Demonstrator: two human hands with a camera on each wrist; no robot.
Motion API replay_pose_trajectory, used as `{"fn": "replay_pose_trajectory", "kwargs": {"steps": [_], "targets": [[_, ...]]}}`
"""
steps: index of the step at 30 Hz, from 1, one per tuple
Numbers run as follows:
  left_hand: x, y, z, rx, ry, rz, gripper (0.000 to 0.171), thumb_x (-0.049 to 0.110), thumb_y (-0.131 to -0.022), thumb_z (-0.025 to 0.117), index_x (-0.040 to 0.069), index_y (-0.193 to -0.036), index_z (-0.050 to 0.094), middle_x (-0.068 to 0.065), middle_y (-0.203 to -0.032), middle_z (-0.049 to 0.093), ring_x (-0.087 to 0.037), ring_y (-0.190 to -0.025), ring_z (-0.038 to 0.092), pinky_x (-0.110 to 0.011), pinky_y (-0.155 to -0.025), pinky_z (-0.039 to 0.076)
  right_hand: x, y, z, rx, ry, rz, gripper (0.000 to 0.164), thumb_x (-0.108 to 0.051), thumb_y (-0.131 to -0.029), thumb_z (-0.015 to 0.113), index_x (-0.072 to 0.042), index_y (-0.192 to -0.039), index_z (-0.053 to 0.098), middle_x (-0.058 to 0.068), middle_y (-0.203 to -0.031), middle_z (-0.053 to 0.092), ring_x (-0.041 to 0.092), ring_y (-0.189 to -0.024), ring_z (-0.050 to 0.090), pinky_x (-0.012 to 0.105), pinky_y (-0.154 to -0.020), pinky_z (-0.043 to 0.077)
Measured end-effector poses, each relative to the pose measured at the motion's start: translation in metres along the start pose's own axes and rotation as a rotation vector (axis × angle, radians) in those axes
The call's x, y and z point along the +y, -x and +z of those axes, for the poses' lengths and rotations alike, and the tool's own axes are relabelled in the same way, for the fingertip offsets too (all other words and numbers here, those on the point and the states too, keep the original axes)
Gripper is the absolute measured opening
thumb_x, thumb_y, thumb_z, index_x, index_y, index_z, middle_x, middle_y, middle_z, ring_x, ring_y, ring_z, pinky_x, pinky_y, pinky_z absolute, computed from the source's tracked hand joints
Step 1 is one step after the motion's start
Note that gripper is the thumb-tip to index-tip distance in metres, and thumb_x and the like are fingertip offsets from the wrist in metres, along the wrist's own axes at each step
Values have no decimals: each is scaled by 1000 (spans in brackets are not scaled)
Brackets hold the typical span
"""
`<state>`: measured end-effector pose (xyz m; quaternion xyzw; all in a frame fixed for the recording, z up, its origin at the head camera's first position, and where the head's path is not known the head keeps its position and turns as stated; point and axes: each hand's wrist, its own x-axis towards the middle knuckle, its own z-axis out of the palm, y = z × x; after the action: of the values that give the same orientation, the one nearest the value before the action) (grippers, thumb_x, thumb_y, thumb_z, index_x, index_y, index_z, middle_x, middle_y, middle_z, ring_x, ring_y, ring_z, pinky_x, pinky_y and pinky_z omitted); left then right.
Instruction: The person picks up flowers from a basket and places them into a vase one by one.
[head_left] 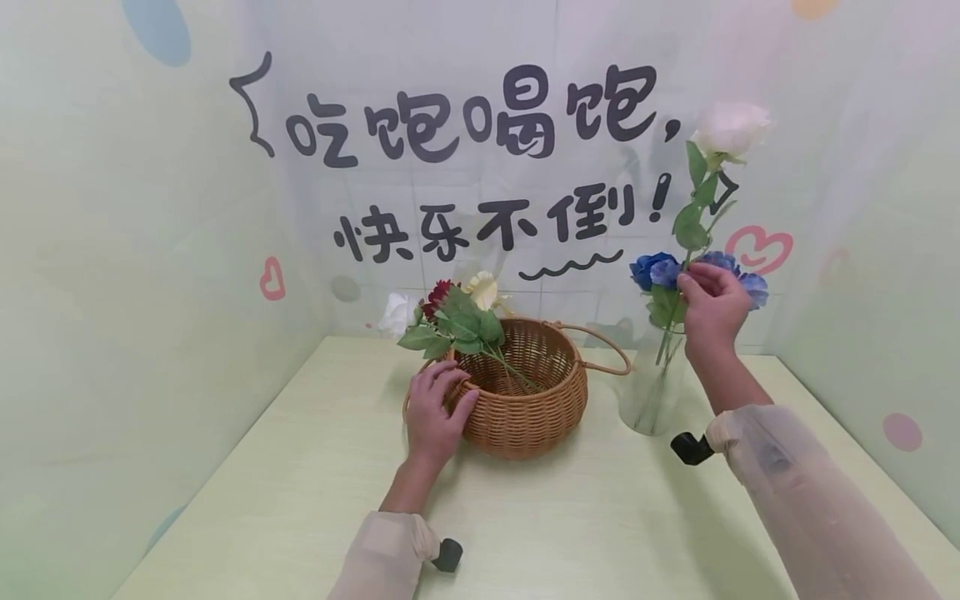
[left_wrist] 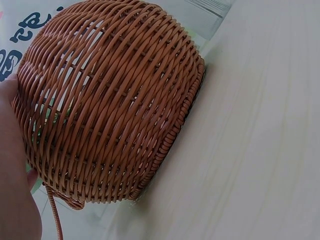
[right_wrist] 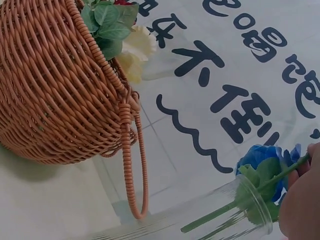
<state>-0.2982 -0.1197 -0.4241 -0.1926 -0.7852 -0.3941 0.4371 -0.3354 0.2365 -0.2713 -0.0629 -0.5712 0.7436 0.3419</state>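
My right hand (head_left: 716, 308) pinches the green stem of a pale pink rose (head_left: 731, 129) above the clear glass vase (head_left: 641, 396). The lower end of that stem (right_wrist: 210, 217) slants inside the vase mouth in the right wrist view. Blue flowers (head_left: 654, 272) stand in the vase around the fingers. On the left, my left hand (head_left: 435, 412) holds the near left rim of a round wicker basket (head_left: 525, 425). White (head_left: 399, 315), dark red (head_left: 437, 298) and cream (head_left: 483, 290) flowers lean over the basket's back left rim, their stems inside it.
The basket's loop handle (head_left: 618, 354) sticks out toward the vase. All this stands on a pale wooden table (head_left: 555, 533). Behind it hangs a light backdrop (head_left: 465, 42) with large black lettering, and printed walls close both sides.
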Motion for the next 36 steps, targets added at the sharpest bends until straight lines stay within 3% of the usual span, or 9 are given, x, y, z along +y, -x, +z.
{"fn": "replay_pose_trajectory", "kwargs": {"steps": [6, 12, 18, 25, 31, 36], "targets": [[0, 0, 0, -3, 5, -4, 23, 31, -87, 71, 16, -103, 69, -3, -123, 59, -28, -112, 49, -48, -93, 39, 10, 4, -4, -8, 81, -27, 18, -1, -84, 74, -6, -101, 69, 1, -93, 67, 11, -86, 62, 16, -71, 51], [-1, 1, 0, 0, 3, 2, 23, 31, -86, 71, 15, -103, 69, -4, -123, 59, -28, -112, 49, -48, -93, 39, 19, 8, -8, -2, 93, -56, 16, 1, -83, 74, -5, -97, 70, -2, -86, 67, 10, -81, 62, 15, -68, 50], [0, 1, 1, 4, 10, 2, 22, 30, -86, 71, 16, -103, 69, -4, -123, 59, -28, -111, 49, -47, -92, 39, 27, 13, -10, 10, 272, -148, 17, -5, -85, 73, -5, -101, 69, -7, -86, 66, 6, -79, 61, 15, -71, 48], [1, 1, 1, 2, 5, -6, 22, 30, -87, 71, 15, -103, 69, -3, -123, 59, -28, -113, 49, -48, -94, 38, 31, 18, -10, 10, 386, -220, 23, -9, -87, 72, -1, -108, 68, 3, -95, 68, 7, -82, 60, 16, -74, 48], [2, -1, 0, 1, -2, -7, 23, 31, -87, 70, 14, -103, 68, -6, -123, 59, -30, -113, 49, -49, -95, 38, 35, 21, -9, 19, 420, -252, 22, -8, -89, 70, -2, -110, 67, 8, -100, 69, 7, -83, 60, 16, -74, 49], [2, 0, 0, 5, -9, 0, 24, 32, -87, 70, 14, -102, 68, -7, -121, 60, -30, -111, 50, -48, -94, 39, 41, 22, -9, 28, 433, -327, 23, -5, -87, 70, 1, -110, 66, 11, -99, 70, 3, -79, 59, 16, -74, 48]]}}
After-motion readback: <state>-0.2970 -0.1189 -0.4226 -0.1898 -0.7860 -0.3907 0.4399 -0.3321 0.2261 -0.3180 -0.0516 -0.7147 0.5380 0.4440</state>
